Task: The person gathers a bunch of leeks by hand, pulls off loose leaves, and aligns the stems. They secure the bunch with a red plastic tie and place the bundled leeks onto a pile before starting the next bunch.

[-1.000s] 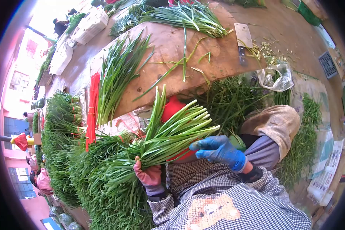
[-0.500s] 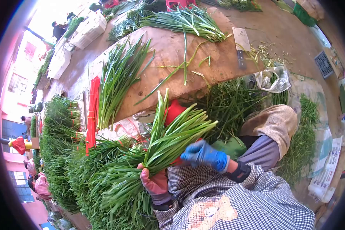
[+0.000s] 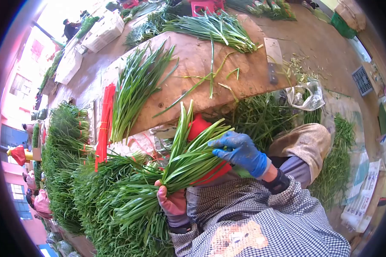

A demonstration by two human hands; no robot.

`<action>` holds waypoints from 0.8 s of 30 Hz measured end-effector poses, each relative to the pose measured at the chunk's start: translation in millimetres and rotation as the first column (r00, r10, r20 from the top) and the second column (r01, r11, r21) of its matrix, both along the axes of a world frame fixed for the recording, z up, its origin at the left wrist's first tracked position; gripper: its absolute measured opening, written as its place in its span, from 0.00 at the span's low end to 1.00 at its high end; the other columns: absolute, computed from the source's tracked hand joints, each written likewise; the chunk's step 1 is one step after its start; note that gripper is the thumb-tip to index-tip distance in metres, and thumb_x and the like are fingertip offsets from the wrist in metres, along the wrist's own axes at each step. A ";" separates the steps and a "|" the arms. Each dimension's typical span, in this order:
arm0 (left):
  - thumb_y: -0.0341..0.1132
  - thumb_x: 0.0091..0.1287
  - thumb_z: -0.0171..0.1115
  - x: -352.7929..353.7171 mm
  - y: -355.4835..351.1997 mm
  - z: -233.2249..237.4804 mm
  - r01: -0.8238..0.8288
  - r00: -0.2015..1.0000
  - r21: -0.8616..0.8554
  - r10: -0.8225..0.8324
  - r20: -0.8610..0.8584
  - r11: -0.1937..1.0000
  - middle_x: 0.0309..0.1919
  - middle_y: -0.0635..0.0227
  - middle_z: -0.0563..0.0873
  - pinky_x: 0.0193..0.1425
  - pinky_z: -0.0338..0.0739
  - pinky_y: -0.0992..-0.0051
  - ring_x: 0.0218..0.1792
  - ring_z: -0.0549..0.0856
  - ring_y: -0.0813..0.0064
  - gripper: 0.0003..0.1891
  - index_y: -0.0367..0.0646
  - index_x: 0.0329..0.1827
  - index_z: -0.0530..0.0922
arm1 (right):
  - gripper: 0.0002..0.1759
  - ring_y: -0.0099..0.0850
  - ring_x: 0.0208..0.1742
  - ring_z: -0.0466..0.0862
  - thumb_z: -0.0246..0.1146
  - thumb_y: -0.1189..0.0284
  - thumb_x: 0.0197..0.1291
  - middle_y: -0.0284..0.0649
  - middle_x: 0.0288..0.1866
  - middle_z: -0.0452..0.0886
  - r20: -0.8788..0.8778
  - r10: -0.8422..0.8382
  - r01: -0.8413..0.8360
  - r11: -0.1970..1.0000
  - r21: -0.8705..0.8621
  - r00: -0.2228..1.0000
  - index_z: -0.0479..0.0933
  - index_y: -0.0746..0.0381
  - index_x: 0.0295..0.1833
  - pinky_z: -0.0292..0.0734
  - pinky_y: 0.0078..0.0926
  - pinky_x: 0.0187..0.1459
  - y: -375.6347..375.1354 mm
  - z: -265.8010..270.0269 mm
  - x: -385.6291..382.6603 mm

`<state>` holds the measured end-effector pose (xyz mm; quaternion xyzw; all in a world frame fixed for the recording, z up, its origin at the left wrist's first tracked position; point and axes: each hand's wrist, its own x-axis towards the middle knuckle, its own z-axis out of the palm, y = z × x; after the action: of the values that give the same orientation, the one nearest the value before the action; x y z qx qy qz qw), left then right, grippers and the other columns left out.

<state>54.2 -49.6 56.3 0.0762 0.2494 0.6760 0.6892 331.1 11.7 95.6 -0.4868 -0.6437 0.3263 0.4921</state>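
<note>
A loose bunch of garlic chives (image 3: 193, 165) fans out in front of my lap, its pale stalk ends pointing up and right. My left hand (image 3: 171, 201), in a pinkish glove, is wrapped round the leafy lower part; most of its fingers are hidden behind the leaves. At the stalk ends, my right hand (image 3: 241, 153) in a blue glove has its fingers bent and pressed against the outer stalks. Part of a red thing (image 3: 198, 127) shows behind the bunch.
A wooden board (image 3: 188, 92) carries two piles of chives and stray leaves. Red ties (image 3: 104, 128) hang at its left edge. Bundled greens (image 3: 68, 171) are stacked at left. A clear plastic bag (image 3: 306, 96) lies right of the board, and loose greens (image 3: 334, 162) cover the right side.
My right hand has moved up from below the bunch onto its stalk ends. My left hand keeps its hold in nearly the same place.
</note>
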 end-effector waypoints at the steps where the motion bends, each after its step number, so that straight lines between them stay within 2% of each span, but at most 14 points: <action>1: 0.32 0.67 0.58 0.9 -0.8 0.1 -0.007 1.000 -0.001 0.007 0.000 1.000 0.62 0.60 0.79 0.63 0.74 0.43 0.62 0.77 0.54 0.17 0.53 0.58 0.79 | 0.12 0.34 0.34 0.82 0.73 0.75 0.51 0.40 0.32 0.82 0.088 0.000 0.001 1.000 -0.004 0.996 0.86 0.61 0.43 0.78 0.28 0.38 4.7 -0.2 -6.8; 3: 0.31 0.66 0.58 3.0 -2.1 0.6 -0.015 1.000 0.022 0.015 -0.017 1.000 0.61 0.59 0.79 0.63 0.74 0.44 0.62 0.77 0.55 0.17 0.53 0.59 0.79 | 0.12 0.38 0.33 0.81 0.72 0.74 0.51 0.42 0.33 0.81 0.249 0.046 -0.049 0.999 0.005 0.967 0.85 0.61 0.43 0.78 0.32 0.38 13.9 -3.0 -18.2; 6: 0.30 0.66 0.58 8.4 -2.0 9.5 -0.044 0.999 0.011 0.044 -0.011 0.999 0.61 0.59 0.80 0.65 0.74 0.47 0.62 0.78 0.57 0.18 0.53 0.59 0.78 | 0.10 0.38 0.33 0.81 0.71 0.75 0.52 0.42 0.31 0.79 0.166 0.109 -0.120 0.991 0.058 0.980 0.85 0.63 0.42 0.77 0.31 0.38 24.5 0.7 -35.2; 7: 0.30 0.66 0.58 11.4 -1.6 15.5 -0.049 0.999 0.009 0.049 -0.011 0.999 0.61 0.59 0.80 0.65 0.74 0.47 0.62 0.78 0.57 0.18 0.53 0.59 0.78 | 0.09 0.34 0.33 0.82 0.71 0.77 0.52 0.42 0.32 0.81 0.029 0.178 -0.180 0.982 0.054 0.984 0.84 0.66 0.41 0.77 0.29 0.38 25.4 7.3 -38.6; 8: 0.30 0.66 0.58 15.6 -0.2 22.8 -0.055 0.998 -0.002 0.055 -0.044 0.998 0.60 0.60 0.80 0.65 0.74 0.49 0.61 0.78 0.58 0.17 0.52 0.58 0.78 | 0.09 0.34 0.33 0.82 0.71 0.77 0.52 0.42 0.32 0.81 0.031 0.182 -0.183 0.982 0.052 0.983 0.84 0.66 0.41 0.77 0.29 0.38 25.1 16.3 -37.2; 10: 0.30 0.66 0.58 16.8 0.1 25.2 -0.067 0.995 -0.016 0.066 -0.075 0.998 0.60 0.60 0.81 0.66 0.74 0.50 0.61 0.79 0.59 0.17 0.52 0.58 0.78 | 0.06 0.29 0.35 0.84 0.70 0.79 0.54 0.40 0.33 0.83 -0.393 0.175 -0.225 0.971 -0.084 0.903 0.84 0.68 0.39 0.78 0.26 0.40 26.2 46.7 -33.3; 11: 0.30 0.66 0.58 14.4 0.2 23.9 -0.064 0.996 -0.014 0.063 -0.068 0.998 0.59 0.61 0.81 0.66 0.74 0.51 0.60 0.79 0.59 0.17 0.52 0.57 0.78 | 0.04 0.24 0.37 0.84 0.68 0.82 0.55 0.39 0.33 0.85 -0.514 0.077 -0.194 0.965 -0.178 0.854 0.84 0.68 0.37 0.79 0.24 0.41 26.0 67.8 -22.3; 12: 0.30 0.66 0.58 13.2 0.8 23.0 -0.057 0.997 -0.011 0.056 -0.060 0.998 0.59 0.61 0.81 0.66 0.74 0.52 0.60 0.79 0.60 0.16 0.52 0.57 0.78 | 0.04 0.24 0.37 0.84 0.68 0.82 0.55 0.39 0.33 0.85 -0.512 0.078 -0.195 0.964 -0.179 0.856 0.84 0.68 0.37 0.79 0.24 0.41 29.1 72.4 -9.6; 14: 0.31 0.66 0.58 13.7 2.4 23.8 -0.061 0.997 -0.031 0.059 -0.053 0.998 0.58 0.62 0.82 0.63 0.76 0.54 0.59 0.80 0.61 0.15 0.53 0.56 0.78 | 0.05 0.18 0.30 0.81 0.71 0.76 0.56 0.33 0.33 0.86 -0.396 -0.110 0.025 0.977 -0.213 0.912 0.84 0.66 0.36 0.76 0.19 0.36 30.5 77.0 18.8; 18: 0.32 0.66 0.58 10.9 1.6 20.6 -0.042 0.997 -0.041 0.040 -0.069 0.998 0.57 0.64 0.82 0.61 0.77 0.57 0.58 0.80 0.62 0.15 0.54 0.56 0.77 | 0.06 0.18 0.32 0.81 0.72 0.75 0.56 0.33 0.34 0.85 -0.325 -0.097 -0.028 0.932 -0.360 0.941 0.84 0.65 0.37 0.77 0.19 0.37 21.9 38.8 50.1; 20: 0.33 0.66 0.59 11.7 2.8 20.4 -0.040 0.997 -0.045 0.037 -0.074 0.998 0.57 0.64 0.82 0.60 0.78 0.58 0.58 0.80 0.62 0.15 0.55 0.56 0.77 | 0.07 0.20 0.34 0.82 0.72 0.73 0.57 0.33 0.35 0.84 -0.145 -0.076 0.030 0.955 -0.295 0.986 0.84 0.64 0.38 0.78 0.21 0.38 14.3 16.1 36.7; 21: 0.33 0.66 0.59 12.0 2.8 20.9 -0.030 0.997 -0.041 0.027 -0.078 0.999 0.57 0.65 0.81 0.61 0.77 0.58 0.58 0.80 0.62 0.15 0.55 0.56 0.76 | 0.08 0.26 0.36 0.84 0.72 0.72 0.55 0.37 0.34 0.83 -0.235 -0.016 -0.036 0.976 -0.215 0.972 0.84 0.63 0.39 0.78 0.24 0.39 13.5 6.6 24.3; 22: 0.33 0.66 0.59 12.0 2.6 21.6 -0.020 0.996 -0.037 0.017 -0.084 0.999 0.58 0.65 0.81 0.62 0.77 0.59 0.59 0.80 0.62 0.16 0.55 0.57 0.76 | 0.08 0.26 0.36 0.84 0.72 0.72 0.55 0.37 0.34 0.83 -0.239 -0.016 -0.037 0.976 -0.216 0.971 0.84 0.63 0.39 0.78 0.24 0.39 13.1 5.8 12.4; 24: 0.33 0.66 0.58 11.8 2.3 22.2 -0.006 0.996 -0.023 0.004 -0.094 1.000 0.59 0.65 0.80 0.63 0.76 0.58 0.59 0.79 0.62 0.16 0.55 0.57 0.76 | 0.08 0.29 0.38 0.84 0.72 0.78 0.51 0.39 0.36 0.84 0.081 0.089 -0.083 0.994 -0.065 0.993 0.84 0.64 0.39 0.78 0.24 0.42 14.6 5.8 -9.0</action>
<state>65.9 -47.3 78.5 0.0991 0.2895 0.6704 0.6759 322.2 26.3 101.4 -0.4869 -0.6737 0.3463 0.4349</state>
